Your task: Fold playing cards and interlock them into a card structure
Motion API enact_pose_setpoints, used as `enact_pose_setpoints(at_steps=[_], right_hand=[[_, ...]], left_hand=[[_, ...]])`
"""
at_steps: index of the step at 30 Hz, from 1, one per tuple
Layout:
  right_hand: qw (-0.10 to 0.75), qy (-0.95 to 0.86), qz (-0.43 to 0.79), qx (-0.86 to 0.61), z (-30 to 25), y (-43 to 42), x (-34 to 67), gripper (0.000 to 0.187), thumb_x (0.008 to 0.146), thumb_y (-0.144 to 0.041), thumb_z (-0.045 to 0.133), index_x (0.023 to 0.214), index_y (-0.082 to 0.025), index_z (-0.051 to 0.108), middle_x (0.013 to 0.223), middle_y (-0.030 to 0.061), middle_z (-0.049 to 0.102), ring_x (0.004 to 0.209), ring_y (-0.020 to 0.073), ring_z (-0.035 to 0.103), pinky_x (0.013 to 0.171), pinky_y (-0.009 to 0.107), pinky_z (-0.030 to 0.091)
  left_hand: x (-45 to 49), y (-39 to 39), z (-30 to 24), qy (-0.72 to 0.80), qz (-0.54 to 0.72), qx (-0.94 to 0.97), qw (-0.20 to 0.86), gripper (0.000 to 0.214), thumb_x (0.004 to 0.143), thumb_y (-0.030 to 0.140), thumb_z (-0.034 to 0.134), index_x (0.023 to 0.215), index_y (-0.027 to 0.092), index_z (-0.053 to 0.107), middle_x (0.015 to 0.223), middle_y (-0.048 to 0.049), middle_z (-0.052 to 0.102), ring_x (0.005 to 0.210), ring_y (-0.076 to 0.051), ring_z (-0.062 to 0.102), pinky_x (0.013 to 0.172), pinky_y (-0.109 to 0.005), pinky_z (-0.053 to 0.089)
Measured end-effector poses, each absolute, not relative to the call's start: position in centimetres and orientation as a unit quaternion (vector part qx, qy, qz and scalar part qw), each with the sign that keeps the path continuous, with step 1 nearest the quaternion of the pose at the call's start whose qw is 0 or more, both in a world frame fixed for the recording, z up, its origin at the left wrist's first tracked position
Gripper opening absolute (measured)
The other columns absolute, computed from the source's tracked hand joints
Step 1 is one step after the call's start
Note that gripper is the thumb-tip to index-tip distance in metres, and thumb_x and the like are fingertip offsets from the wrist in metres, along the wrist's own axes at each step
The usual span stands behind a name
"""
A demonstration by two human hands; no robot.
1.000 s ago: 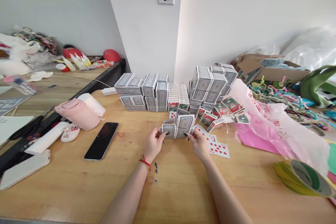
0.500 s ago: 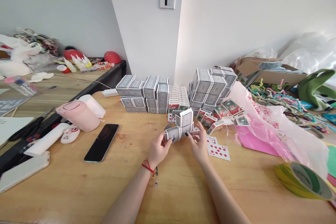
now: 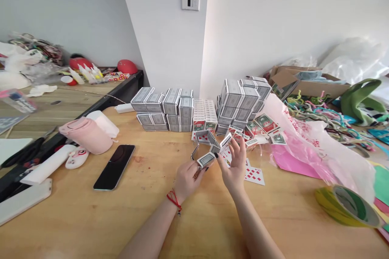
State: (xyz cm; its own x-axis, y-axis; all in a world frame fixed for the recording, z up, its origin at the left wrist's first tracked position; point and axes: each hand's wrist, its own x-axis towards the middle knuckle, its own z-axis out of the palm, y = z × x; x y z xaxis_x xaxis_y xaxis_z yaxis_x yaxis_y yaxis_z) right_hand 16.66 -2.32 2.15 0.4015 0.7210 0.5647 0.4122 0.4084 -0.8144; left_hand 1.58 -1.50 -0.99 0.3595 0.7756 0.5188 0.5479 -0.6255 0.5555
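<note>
over the wooden table [image 3: 100,226], nearer than the stacked card blocks [image 3: 172,101], the left hand [image 3: 186,178] pinches the folded-card frame [image 3: 206,159] by its near side; the right hand [image 3: 233,164] is loosely spread, thumb at the near-right corner. best to hold that pinch steady and square corners lightly, since thin walls could buckle. the frame's hollow faces up; its long axis seems crosswise, though foreshortening makes that unsure. the pale flap [image 3: 225,141] leans outward, right.
</note>
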Motion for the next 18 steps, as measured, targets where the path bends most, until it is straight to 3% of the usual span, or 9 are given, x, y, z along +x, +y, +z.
enact_pose_setpoints(at_steps=[4,9,18], right_hand=[[0.627,-0.558,0.071,-0.539,2.2,-2.1,17.2,0.075,0.076,-0.034,0.058,0.138,-0.024,0.016,0.132,0.014,0.04,0.121,0.0269,0.04,0.095,0.05,0.037],[0.563,-0.603,-0.001,-0.565,2.4,-2.1,17.5,0.044,0.08,-0.03,0.053,0.124,-0.027,0.045,0.132,0.0103,0.04,0.122,0.0274,0.038,0.097,0.048,0.037],[0.554,-0.61,0.01,-0.566,1.9,-1.8,17.8,0.043,0.08,-0.031,0.052,0.122,-0.026,0.046,0.122,0.0106,0.046,0.117,0.0261,0.043,0.094,0.045,0.039]], left_hand=[[1.6,-1.6,-0.8,0.405,0.379,0.819,0.142,0.017,0.083,0.026,0.046,0.083,0.02,0.062,0.064,-0.0041,0.057,0.062,-0.015,0.053,0.055,-0.024,0.037],[1.7,-1.6,-0.9,0.404,0.388,0.814,0.153,0.017,0.083,0.026,0.047,0.085,0.02,0.063,0.064,-0.0041,0.058,0.061,-0.015,0.053,0.055,-0.025,0.036],[1.6,-1.6,-1.1,0.412,0.38,0.81,0.171,0.014,0.081,0.026,0.049,0.084,0.02,0.062,0.065,-0.0038,0.057,0.062,-0.015,0.053,0.057,-0.025,0.038]])
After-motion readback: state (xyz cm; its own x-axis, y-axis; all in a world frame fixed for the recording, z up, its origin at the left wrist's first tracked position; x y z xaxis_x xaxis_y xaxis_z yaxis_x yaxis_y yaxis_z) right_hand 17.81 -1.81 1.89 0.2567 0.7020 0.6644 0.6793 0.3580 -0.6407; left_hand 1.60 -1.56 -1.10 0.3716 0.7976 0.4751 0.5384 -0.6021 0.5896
